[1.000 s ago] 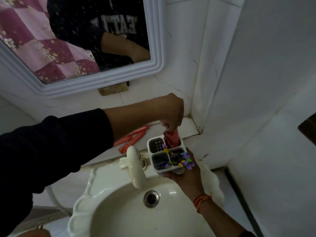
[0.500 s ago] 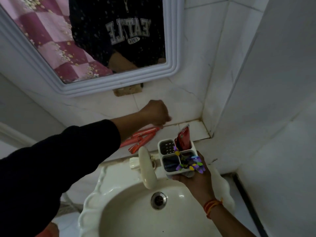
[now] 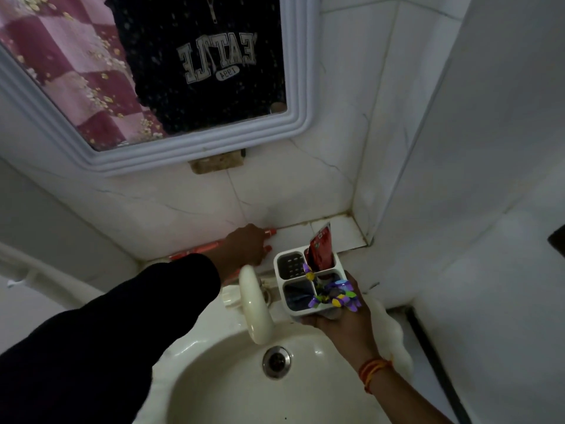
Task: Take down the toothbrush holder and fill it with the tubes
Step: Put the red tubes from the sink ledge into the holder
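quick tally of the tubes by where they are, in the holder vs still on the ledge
In the toothbrush holder: 1, the dark red tube standing in a back compartment
On the ledge under the left hand: 2 orange-red tubes, as far as the hand lets me see
Total: 3

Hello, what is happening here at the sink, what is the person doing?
A person's right hand holds a white toothbrush holder over the sink. One red tube already stands in its back compartment. The left hand rests on the orange tubes lying on the tiled ledge.
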Tool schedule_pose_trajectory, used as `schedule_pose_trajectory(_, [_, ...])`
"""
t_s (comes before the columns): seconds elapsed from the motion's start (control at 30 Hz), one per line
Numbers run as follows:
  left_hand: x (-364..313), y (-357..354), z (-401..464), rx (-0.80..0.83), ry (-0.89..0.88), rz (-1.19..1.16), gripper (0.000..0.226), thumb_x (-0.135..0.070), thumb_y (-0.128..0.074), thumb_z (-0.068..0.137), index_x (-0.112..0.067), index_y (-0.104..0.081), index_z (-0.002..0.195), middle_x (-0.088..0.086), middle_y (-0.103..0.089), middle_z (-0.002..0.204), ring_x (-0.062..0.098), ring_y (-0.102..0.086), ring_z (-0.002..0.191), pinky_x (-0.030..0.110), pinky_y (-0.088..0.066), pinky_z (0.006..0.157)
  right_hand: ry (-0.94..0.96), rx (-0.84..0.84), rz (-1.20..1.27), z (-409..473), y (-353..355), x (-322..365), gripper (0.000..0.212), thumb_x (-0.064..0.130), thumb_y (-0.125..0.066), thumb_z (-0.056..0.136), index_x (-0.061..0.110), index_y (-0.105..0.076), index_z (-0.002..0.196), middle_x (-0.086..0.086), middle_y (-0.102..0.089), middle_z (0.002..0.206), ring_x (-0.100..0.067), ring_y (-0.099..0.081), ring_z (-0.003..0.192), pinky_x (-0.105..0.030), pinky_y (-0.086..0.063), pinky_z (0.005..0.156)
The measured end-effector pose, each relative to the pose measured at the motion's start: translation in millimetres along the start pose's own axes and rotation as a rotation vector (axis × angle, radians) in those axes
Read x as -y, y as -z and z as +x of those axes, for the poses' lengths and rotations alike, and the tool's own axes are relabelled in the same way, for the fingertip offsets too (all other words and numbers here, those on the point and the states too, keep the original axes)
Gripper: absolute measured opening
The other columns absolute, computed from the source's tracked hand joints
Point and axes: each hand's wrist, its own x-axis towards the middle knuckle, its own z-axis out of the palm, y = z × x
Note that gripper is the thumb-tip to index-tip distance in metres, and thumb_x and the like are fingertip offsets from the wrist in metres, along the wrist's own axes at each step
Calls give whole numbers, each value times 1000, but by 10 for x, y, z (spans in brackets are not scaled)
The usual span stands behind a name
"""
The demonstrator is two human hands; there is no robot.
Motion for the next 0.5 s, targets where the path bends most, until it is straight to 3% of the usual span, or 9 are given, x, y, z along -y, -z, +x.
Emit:
schedule_pose_trajectory(0.07, [-61,144,-29,-7,-39,-11,50,-36,-61,93,-15,-55,139,17,-65,125,32,-65,109,36,-54,90,6,-22,-56,-13,24,-36,83,-21,-92,53,12,-60,122,6,-73,110,8,-71,98,-9,-60,70])
schedule_pose_trajectory(0.17, [-175,552,-167,-23,-136,-166,39,-37,-64,94,-11,-59,123,13,-68,116,26,-64,97,35,-52,86,-63,-13,-130,-48,44,-16,70,9,-97,61,12,-66,123,0,-76,108,-6,-74,100,-37,-65,86])
schedule_pose_trajectory(0.23, [-237,852,-318,-9,-237,-166,30,-39,-58,97,-13,-59,114,8,-67,106,23,-61,90,35,-49,81,-93,15,-152,-74,37,77,77,27,-99,57,13,-66,125,-2,-76,109,-10,-74,101,-45,-63,89])
schedule_pose_trajectory(0.3, [-317,1099,-522,31,-339,-109,28,-38,-55,99,-13,-60,108,7,-61,104,23,-59,92,36,-49,81,-80,-19,-81,-42,54,72,90,16,-102,51,12,-60,131,-5,-73,118,-14,-73,108,-45,-65,84])
schedule_pose_trajectory(0.37, [-402,1268,-702,85,-418,-131,26,-38,-54,99,-13,-60,107,7,-61,103,22,-61,92,36,-51,82,-60,-24,0,-36,47,90,92,-3,-99,51,10,-56,131,-8,-71,122,-15,-72,110,-42,-67,77])
schedule_pose_trajectory(0.4, [-450,1313,-768,117,-443,-139,25,-37,-53,100,-14,-59,105,6,-63,99,21,-62,89,35,-51,79,-56,-11,39,-44,40,118,91,-4,-98,52,8,-55,131,-9,-71,121,-16,-72,111,-44,-67,76])
schedule_pose_trajectory(0.43, [-512,1342,-825,150,-456,-133,23,-38,-52,101,-16,-56,102,4,-64,93,19,-61,83,33,-50,74,-46,1,57,-51,33,131,89,-7,-97,53,6,-55,130,-8,-71,120,-15,-72,110,-40,-67,75])
schedule_pose_trajectory(0.5, [-635,1338,-875,242,-435,-122,22,-44,-53,99,-22,-52,104,-2,-64,90,16,-60,80,31,-47,70,-40,17,71,-65,29,150,82,-26,-87,58,2,-54,128,-4,-69,114,-2,-73,102,-19,-64,68])
